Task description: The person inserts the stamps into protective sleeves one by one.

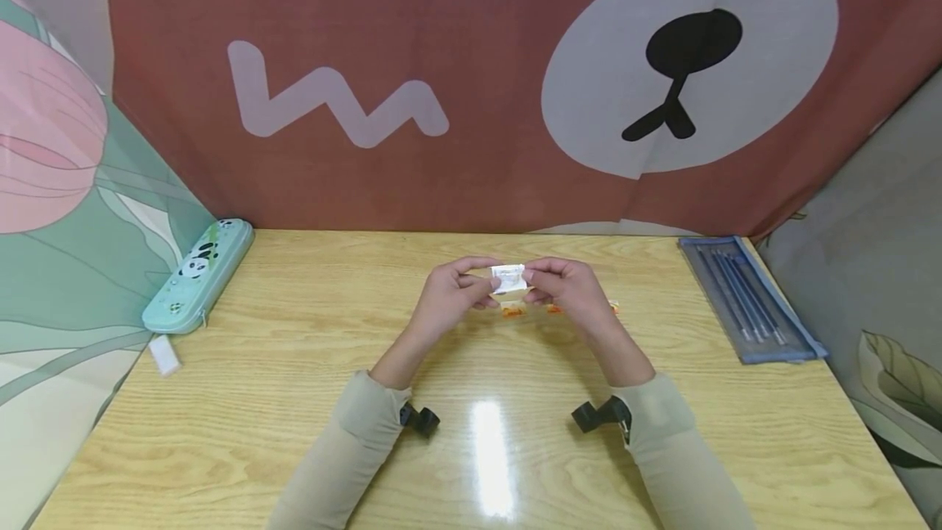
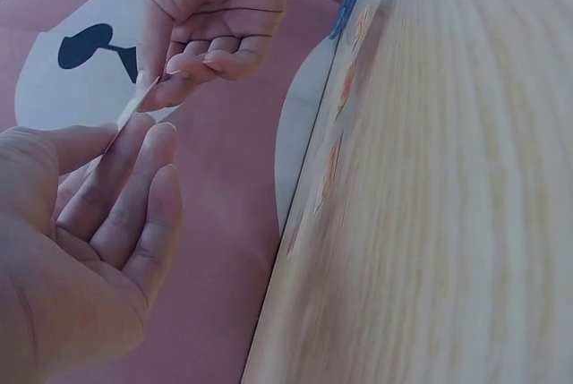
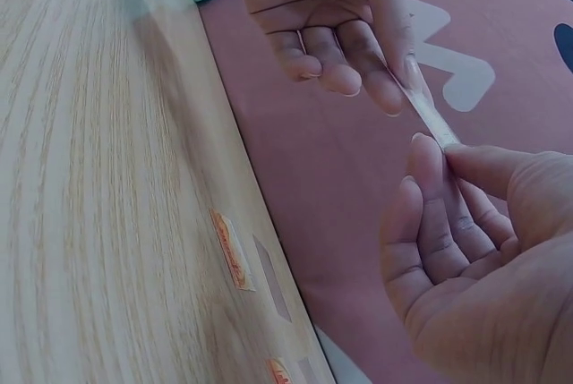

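A small, thin white rectangular packet with faint print is held up above the table, its flat side toward the head camera. My left hand pinches its left end between thumb and fingers. The right hand pinches the opposite end the same way. From both wrist views the packet shows nearly edge-on, as a narrow pale strip, with the other fingers of each hand loosely bent behind it. Beneath the hands, small orange-and-white pieces lie on the wooden table, partly hidden by the right hand in the head view.
A light-blue panda pencil case lies at the table's left edge, with a small white block in front of it. On the right is a blue-edged mesh pouch holding several pencils. A brown printed curtain hangs behind the table.
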`<state>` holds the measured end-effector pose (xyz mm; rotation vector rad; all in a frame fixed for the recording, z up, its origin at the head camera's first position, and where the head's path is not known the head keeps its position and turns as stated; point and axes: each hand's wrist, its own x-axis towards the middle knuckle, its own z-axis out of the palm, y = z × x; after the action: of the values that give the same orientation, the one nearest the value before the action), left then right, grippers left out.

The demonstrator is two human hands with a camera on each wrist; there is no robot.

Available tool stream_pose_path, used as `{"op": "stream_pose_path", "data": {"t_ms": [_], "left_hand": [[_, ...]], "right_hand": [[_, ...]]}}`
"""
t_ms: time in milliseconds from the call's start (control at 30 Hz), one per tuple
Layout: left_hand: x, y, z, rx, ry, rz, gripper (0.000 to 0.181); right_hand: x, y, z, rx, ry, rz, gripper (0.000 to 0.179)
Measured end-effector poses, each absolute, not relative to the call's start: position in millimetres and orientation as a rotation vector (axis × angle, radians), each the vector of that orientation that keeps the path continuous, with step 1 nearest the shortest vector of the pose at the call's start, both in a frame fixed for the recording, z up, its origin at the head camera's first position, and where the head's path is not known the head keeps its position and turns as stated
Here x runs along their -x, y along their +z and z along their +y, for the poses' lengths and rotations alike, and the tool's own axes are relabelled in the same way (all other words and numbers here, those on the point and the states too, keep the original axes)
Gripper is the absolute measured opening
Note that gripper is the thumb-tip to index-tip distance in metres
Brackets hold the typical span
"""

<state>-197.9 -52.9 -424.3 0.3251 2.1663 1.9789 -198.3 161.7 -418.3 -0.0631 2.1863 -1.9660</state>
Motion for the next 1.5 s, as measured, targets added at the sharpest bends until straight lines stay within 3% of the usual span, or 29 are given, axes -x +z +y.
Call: {"op": "stream_pose_path", "data": {"t_ms": [1067,1500], "left_hand": [[198.4,-424.6,-48.5,-0.257,1.958,2.188,0.031],[197.8,-427.0,-47.3,-0.231,1.956,2.193,0.029]], "right_hand": [[199.7,-419.7,160.1,0.056,-1.941,2.216,0.028],[199.3,-422.1,160.3,0.029,-1.94,2.166,0.034]]}}
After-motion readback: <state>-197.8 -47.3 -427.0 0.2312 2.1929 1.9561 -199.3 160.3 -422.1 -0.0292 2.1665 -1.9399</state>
